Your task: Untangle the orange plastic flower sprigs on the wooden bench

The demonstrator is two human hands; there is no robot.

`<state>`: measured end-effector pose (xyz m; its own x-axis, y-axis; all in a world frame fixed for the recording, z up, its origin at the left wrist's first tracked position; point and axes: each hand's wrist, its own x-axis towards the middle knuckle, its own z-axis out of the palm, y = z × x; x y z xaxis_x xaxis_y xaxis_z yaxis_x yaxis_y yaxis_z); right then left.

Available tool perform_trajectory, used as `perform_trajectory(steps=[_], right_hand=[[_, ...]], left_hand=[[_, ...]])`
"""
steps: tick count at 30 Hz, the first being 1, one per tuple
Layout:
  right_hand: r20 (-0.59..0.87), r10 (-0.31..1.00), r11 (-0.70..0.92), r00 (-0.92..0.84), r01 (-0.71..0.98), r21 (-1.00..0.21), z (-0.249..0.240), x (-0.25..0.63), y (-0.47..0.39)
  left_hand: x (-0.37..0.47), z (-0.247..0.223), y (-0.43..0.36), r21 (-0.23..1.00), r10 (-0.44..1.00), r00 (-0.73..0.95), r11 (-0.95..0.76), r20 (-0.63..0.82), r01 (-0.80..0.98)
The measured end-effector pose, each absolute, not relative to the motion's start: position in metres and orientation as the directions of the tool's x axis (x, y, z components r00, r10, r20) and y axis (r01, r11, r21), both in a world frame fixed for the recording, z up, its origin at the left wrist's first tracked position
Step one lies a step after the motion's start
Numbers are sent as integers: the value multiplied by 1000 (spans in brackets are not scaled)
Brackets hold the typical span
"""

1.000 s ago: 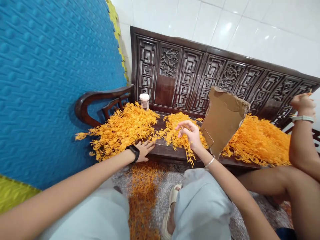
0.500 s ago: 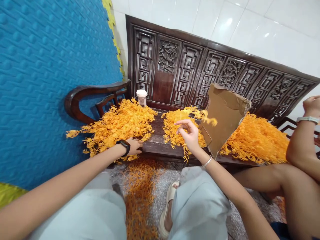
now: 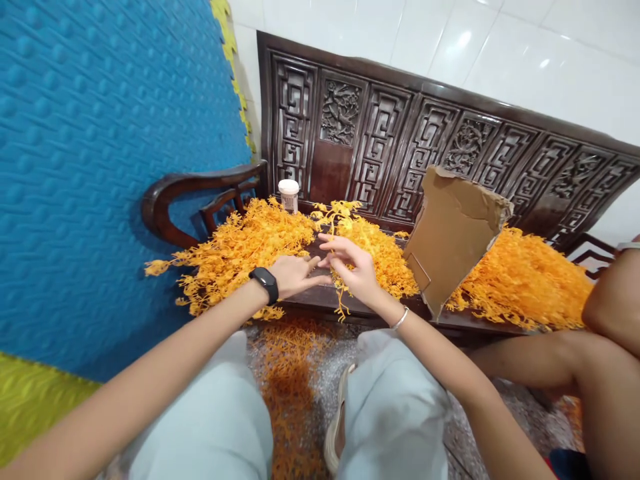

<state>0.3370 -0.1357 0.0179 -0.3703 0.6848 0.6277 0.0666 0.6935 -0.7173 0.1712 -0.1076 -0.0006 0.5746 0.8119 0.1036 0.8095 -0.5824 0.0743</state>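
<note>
Rising toward 12 o'clock from the fingertips of the right hand [image 3: 357,272], an orange strand [image 3: 344,209] arches over the counter [image 3: 315,299]. The right fingers are curled in on it, though the exact pinch is hidden. The strand's upper end is hard to part from the middle pile [image 3: 387,257] behind it, at 1 o'clock from that hand.

The left hand [image 3: 293,275] lies palm down at 9 o'clock from the right, its fingers stretched out and parted, the tips close to the right fingertips; whether they touch cannot be told. It covers part of the left pile [image 3: 245,250]. A lidded tub [image 3: 289,197] stands at 12 o'clock from the left hand, its base behind that pile.

At 2 o'clock from the right hand a torn cardboard sheet [image 3: 453,233] leans upright, partly hiding the right pile [image 3: 530,280]. Beyond, at 4 o'clock, another person's bent leg [image 3: 545,347] is cut off by the picture's edge.

The counter is dark wood with a carved back [image 3: 333,167], against white wall tiles [image 3: 325,27]. A blue mat [image 3: 100,133] fills 10 o'clock; orange bits [image 3: 287,380] litter the speckled floor at 6 o'clock.
</note>
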Motion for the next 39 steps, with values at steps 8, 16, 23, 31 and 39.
perform_trajectory(steps=[8,16,23,31,39], right_hand=[[632,702,681,-327,50,-731,20,331,-131],[676,661,719,-327,19,-694,14,330,-126],[559,747,552,-359,-133,-823,9,320,-128],[527,735,487,-427,-208,-848,6,313,-131],[518,691,443,-504,-270,-855,1,313,-130]], left_hand=[[178,-24,-80,456,761,614,-632,209,627],[198,19,-115,945,809,496,-316,316,-88],[200,35,-132,928,858,417,-163,301,-335],[190,36,-135,945,853,463,-99,242,-313],[180,41,-137,915,915,373,10,154,-403]])
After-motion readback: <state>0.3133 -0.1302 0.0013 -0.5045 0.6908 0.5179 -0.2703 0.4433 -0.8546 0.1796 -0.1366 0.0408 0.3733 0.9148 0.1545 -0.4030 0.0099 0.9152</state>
